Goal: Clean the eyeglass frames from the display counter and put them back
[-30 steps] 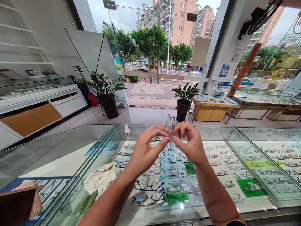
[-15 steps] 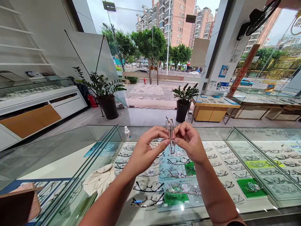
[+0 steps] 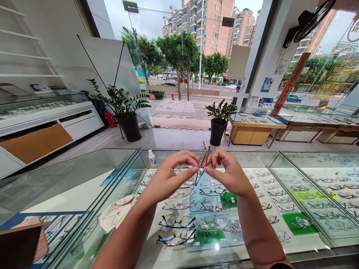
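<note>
A thin-framed pair of eyeglasses (image 3: pixel 203 151) is held up on end above the glass display case (image 3: pixel 174 257). My left hand (image 3: pixel 175 173) pinches its middle between thumb and fingertips. From the other side, my right hand (image 3: pixel 226 170) also pinches the frame, with thumb and index finger close to the left fingertips. Below, rows of eyeglasses (image 3: pixel 177 221) lie inside the case on white and pale blue sheets. A small white bottle (image 3: pixel 152 158) stands on the glass beyond my left hand. A cream cloth (image 3: pixel 116 215) lies crumpled left of my left forearm.
An open brown box (image 3: pixel 25 243) sits at the lower left. Further glass cases with frames (image 3: pixel 322 186) extend to the right. Potted plants (image 3: pixel 130 127) flank the glass door ahead. A wooden display cabinet (image 3: pixel 249 135) stands beyond on the right.
The eyeglasses have turned and tilted in my fingers, their top end now leaning right. Both hands have shifted slightly left and still pinch the frame.
</note>
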Demonstrator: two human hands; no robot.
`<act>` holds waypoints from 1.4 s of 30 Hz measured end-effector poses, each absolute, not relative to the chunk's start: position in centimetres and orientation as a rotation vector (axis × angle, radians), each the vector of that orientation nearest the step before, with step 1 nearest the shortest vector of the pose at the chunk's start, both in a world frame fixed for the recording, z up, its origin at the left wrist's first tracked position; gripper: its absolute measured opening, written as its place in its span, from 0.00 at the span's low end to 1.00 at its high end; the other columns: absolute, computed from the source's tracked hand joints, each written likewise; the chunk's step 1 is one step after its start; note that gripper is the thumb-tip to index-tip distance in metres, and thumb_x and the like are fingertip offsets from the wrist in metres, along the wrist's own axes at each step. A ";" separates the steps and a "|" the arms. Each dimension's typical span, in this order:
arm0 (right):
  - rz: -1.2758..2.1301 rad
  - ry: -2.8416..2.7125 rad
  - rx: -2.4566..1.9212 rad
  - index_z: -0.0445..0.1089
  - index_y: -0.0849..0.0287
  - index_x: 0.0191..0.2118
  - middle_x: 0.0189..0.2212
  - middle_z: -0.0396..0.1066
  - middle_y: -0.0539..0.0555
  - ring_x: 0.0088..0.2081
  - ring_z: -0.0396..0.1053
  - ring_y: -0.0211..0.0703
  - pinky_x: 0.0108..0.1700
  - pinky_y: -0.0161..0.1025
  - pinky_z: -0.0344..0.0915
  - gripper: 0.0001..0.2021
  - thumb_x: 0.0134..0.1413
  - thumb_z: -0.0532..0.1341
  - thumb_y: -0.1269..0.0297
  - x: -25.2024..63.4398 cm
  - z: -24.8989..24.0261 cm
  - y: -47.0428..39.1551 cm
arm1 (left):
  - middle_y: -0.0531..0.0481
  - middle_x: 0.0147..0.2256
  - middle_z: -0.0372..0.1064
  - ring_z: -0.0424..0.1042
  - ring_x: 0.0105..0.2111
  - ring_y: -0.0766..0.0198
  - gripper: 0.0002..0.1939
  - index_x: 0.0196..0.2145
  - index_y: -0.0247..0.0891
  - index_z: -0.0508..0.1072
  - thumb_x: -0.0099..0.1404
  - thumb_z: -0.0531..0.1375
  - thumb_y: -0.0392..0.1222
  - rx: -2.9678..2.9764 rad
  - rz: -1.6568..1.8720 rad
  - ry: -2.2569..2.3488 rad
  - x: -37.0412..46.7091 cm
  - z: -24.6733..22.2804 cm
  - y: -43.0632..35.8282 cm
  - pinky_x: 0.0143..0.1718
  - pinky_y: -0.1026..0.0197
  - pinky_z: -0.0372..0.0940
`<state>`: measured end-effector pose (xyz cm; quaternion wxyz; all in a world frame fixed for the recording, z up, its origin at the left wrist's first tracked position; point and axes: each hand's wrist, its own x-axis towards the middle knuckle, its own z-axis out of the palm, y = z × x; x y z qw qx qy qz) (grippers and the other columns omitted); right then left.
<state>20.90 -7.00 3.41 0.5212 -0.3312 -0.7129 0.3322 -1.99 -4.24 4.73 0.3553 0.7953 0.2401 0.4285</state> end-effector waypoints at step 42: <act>0.725 -1.736 -0.762 0.59 0.52 0.34 0.32 0.66 0.46 0.35 0.65 0.42 0.41 0.42 0.62 0.12 0.60 0.65 0.70 20.3 3.7 -7.7 | 0.48 0.45 0.76 0.75 0.47 0.61 0.05 0.37 0.41 0.79 0.73 0.65 0.42 2.106 1.124 0.603 -1.7 4.7 -4.9 0.51 0.58 0.67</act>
